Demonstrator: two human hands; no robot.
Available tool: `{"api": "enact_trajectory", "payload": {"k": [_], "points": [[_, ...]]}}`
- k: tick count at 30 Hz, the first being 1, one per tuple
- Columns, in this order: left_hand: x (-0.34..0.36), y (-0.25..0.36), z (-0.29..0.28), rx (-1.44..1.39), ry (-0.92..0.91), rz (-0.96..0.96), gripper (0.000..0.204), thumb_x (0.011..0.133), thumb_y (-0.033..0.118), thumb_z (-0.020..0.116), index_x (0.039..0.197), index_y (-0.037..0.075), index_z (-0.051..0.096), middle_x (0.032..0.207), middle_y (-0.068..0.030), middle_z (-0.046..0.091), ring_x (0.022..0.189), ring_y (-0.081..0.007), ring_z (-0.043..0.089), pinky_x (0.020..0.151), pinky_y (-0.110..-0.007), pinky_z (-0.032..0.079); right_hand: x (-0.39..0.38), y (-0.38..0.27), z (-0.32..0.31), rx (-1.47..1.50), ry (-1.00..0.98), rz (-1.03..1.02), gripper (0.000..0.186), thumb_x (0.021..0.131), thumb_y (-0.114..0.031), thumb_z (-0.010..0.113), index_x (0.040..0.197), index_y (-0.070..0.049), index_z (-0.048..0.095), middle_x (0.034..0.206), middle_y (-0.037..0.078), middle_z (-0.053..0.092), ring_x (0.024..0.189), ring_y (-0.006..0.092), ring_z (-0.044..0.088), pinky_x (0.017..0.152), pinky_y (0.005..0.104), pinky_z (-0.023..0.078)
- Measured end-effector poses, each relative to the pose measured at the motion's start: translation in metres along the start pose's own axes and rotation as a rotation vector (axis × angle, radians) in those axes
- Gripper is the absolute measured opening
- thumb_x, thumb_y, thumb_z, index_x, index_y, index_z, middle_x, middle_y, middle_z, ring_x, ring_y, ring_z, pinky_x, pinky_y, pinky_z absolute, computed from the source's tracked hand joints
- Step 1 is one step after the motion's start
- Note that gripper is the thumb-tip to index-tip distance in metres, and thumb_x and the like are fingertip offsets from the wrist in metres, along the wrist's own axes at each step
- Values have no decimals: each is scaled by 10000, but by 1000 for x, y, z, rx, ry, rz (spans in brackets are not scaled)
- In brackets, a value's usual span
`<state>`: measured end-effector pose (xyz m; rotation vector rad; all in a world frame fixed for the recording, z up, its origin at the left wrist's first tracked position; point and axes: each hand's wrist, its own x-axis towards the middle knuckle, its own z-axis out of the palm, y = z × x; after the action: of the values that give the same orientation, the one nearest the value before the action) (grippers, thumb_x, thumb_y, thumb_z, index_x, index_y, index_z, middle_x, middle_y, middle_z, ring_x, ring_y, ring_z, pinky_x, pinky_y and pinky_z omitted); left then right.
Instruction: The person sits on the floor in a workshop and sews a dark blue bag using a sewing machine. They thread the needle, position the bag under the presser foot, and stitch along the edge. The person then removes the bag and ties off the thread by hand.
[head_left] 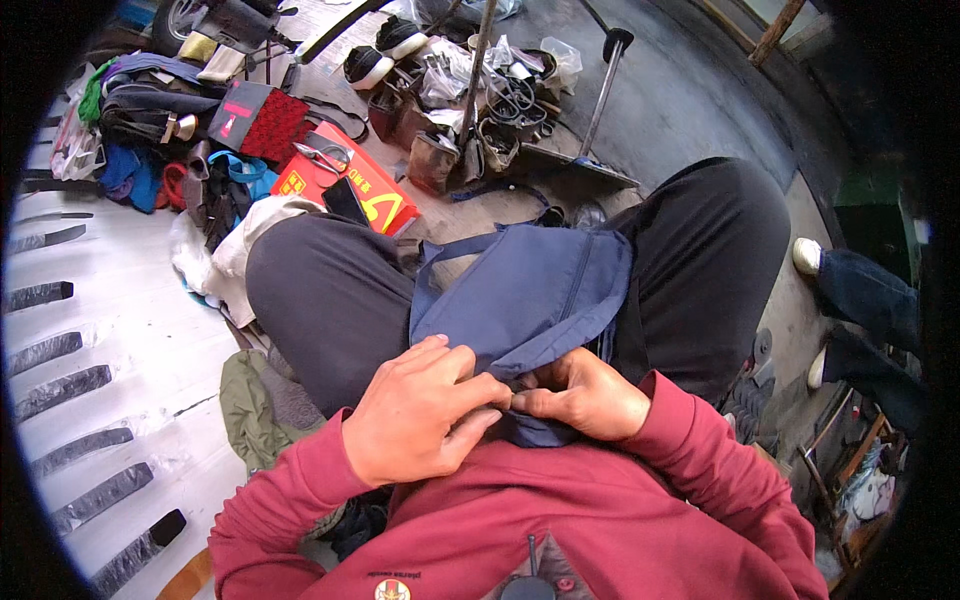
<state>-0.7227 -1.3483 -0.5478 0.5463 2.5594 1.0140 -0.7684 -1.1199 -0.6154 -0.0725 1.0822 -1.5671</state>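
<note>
A navy fabric bag (530, 285) with a strap and a zip lies in my lap between my black-trousered knees. My left hand (430, 405) is on the bag's near edge, with curled fingers that meet my right hand's fingertips at the fabric. My right hand (580, 398) is closed on that same edge, thumb pressed toward the left hand. What exactly lies between the fingertips is hidden.
Piled shoes and plastic bags (470, 90), a red box (390, 205) and a heap of clothes (140, 120) lie ahead. Strips (60, 385) line the white board at left. Another person's legs (860, 300) are at right. An olive cloth (245, 405) lies beside me.
</note>
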Motion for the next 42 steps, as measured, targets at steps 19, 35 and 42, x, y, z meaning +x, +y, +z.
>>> {"api": "enact_trajectory", "payload": {"k": [19,35,42], "points": [[21,6,6,-48,-81,-140,115,817,179,701,880,86,674,839,-111,605,822,-352,639,1056,-582,427,-5,-15,-9,-136,-68,160,168,969,-135,677,1017,26,696,817,-53,624,756,28,515,657,236,429],[17,-6,-10,-304,-81,-275,111,873,72,622,966,46,676,902,-169,673,803,-368,638,874,-468,496,-11,-23,7,-415,-11,-132,173,960,-138,723,986,28,682,813,-18,641,790,28,526,695,241,456],[16,-30,-3,-271,-207,-76,188,915,90,527,1052,38,645,834,-152,609,828,-361,573,835,-436,460,-6,-27,6,-402,60,-46,170,946,-140,729,957,26,694,748,-23,609,722,36,506,633,256,444]]}}
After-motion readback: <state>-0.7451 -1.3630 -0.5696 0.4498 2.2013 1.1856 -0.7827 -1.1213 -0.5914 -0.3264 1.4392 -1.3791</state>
